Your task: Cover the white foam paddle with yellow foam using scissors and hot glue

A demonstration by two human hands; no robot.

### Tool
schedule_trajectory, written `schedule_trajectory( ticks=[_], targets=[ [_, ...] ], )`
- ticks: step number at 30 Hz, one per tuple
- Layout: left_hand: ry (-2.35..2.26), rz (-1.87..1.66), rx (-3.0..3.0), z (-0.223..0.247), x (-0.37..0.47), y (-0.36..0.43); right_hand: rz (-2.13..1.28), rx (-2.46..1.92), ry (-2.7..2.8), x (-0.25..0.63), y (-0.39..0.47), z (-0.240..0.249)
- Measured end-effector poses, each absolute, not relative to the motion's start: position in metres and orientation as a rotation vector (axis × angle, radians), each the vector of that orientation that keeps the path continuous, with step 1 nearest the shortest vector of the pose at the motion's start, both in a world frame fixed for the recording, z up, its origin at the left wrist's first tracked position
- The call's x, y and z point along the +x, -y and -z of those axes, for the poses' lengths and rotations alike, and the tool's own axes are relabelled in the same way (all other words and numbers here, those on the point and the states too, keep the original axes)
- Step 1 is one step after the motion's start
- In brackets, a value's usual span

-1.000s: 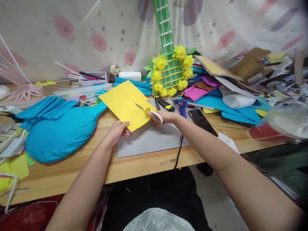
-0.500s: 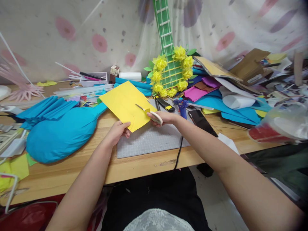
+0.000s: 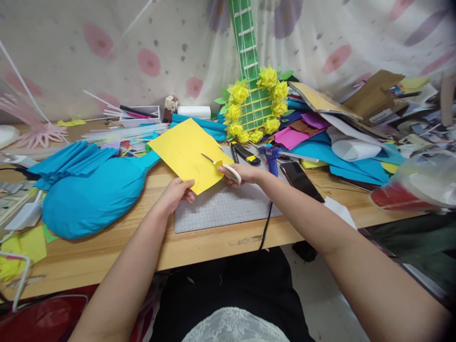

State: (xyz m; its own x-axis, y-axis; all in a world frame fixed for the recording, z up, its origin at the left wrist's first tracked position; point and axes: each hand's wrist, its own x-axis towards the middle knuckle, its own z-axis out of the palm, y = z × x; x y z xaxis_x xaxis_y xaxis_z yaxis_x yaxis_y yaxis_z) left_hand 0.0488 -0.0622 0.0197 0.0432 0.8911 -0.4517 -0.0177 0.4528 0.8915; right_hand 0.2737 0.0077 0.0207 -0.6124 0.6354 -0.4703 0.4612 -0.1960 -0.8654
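A sheet of yellow paper [image 3: 185, 147] is pinched at its near corner by my left hand [image 3: 178, 194], thumb on top and fingers underneath. A faint curved line shows on the paper close to that thumb. My right hand [image 3: 242, 174] grips a pair of scissors [image 3: 233, 175] by the white handles. One blade lies over the paper, pointing up and left, and the sheet's right edge curls up beside it. The other blade is hidden. Beneath the paper and both hands is a grey gridded cutting mat [image 3: 213, 213].
A blue paper-covered rounded shape [image 3: 96, 199] lies on the left. Behind stands a green guitar-like craft [image 3: 254, 102] with yellow paper flowers. A blue glue gun [image 3: 272, 159], a utility knife [image 3: 248, 154] and a phone [image 3: 301, 180] lie right of the paper. A plastic bucket [image 3: 406, 194] sits far right.
The view has shifted very slightly. Both hands, the paper and the scissors keep nearly the same places relative to each other.
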Motion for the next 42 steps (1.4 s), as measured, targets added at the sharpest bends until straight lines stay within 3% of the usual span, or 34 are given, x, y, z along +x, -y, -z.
schedule_trajectory(
  ticks=[9, 17, 30, 37, 42],
  targets=[
    [-1.413, -0.811, 0.854, -0.023, 0.045, 0.061, -1.919, -1.357, 1.89, 0.275, -0.007, -0.024],
    [-1.559, -1.048, 0.894, -0.015, 0.037, 0.051, -1.909, -1.36, 1.926, 0.276, -0.002, -0.032],
    [-1.503, -1.231, 1.265, 0.009, 0.028, 0.046, -2.203, -1.195, 2.1, 0.315, -0.006, -0.046],
    [-1.518, -1.161, 1.375, 0.002, 0.03, 0.054, -2.232, -1.192, 2.227, 0.31, -0.018, -0.059],
    [-1.391, -1.103, 1.109, -0.007, 0.035, 0.058, -2.263, -1.119, 2.288, 0.299, -0.025, -0.053]
  ],
)
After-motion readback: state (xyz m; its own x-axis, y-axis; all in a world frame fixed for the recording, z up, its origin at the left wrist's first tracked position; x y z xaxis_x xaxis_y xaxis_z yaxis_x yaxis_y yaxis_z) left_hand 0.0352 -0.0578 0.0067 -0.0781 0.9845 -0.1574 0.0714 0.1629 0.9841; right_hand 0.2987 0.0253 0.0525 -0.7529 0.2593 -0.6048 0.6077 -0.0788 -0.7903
